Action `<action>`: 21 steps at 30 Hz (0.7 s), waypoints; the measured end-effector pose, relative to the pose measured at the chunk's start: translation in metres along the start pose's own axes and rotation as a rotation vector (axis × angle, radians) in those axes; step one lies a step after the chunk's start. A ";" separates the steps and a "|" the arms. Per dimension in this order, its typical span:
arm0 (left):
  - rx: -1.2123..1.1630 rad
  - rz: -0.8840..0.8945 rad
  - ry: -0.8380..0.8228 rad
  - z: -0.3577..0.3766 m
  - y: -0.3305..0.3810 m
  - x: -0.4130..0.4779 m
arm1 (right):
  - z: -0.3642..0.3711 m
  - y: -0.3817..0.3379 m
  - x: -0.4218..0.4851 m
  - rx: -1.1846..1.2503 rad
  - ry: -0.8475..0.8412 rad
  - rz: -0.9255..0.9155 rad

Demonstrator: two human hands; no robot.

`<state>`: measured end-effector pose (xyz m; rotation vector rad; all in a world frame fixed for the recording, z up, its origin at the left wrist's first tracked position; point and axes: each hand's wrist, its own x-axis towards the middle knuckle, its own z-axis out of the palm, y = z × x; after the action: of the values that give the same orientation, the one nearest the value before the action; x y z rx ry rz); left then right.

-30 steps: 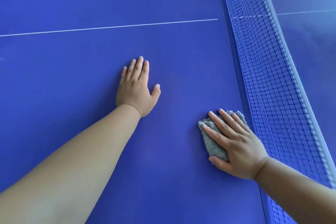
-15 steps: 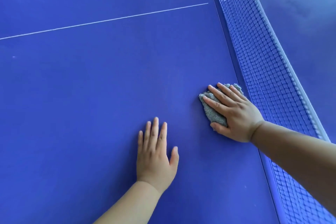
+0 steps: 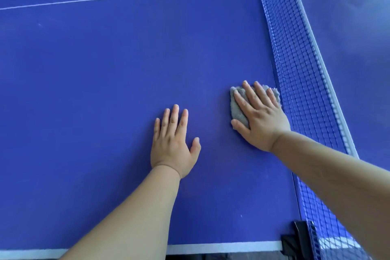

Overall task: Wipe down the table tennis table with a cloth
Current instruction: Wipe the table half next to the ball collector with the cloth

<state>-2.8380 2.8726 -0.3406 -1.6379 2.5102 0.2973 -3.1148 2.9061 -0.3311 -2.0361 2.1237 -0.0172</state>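
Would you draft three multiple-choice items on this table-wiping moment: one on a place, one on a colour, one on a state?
1. Where does the cloth lie?
A) beside the net
B) on the centre line
C) on the floor

2. What colour is the cloth?
A) white
B) grey
C) red

3. How is the left hand?
A) gripping the cloth
B) flat on the table
C) clenched

Answers: 1 A, its edge nears the net; 2 B, grey pile shows beside the right hand; 3 B, it lies spread on blue.

Left hand (image 3: 172,143) flat, palm down, fingers straight. Right hand (image 3: 260,116) flat too, fingers spread. Both forearms extended.
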 end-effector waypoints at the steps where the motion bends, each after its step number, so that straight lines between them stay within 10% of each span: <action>1: -0.004 -0.001 -0.005 -0.001 0.000 -0.001 | 0.006 -0.010 -0.027 0.008 0.002 -0.072; 7: -0.019 -0.004 0.027 -0.001 0.001 0.001 | 0.023 0.005 -0.100 -0.012 -0.081 -0.480; 16: -0.016 -0.006 0.040 0.001 0.000 0.001 | -0.001 0.015 0.001 0.054 -0.069 0.219; 21: -0.019 -0.003 0.045 -0.001 0.000 0.000 | 0.021 -0.021 -0.111 -0.007 -0.091 -0.100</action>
<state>-2.8378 2.8722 -0.3393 -1.6737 2.5445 0.2878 -3.0872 3.0181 -0.3333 -2.1027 1.9702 0.0661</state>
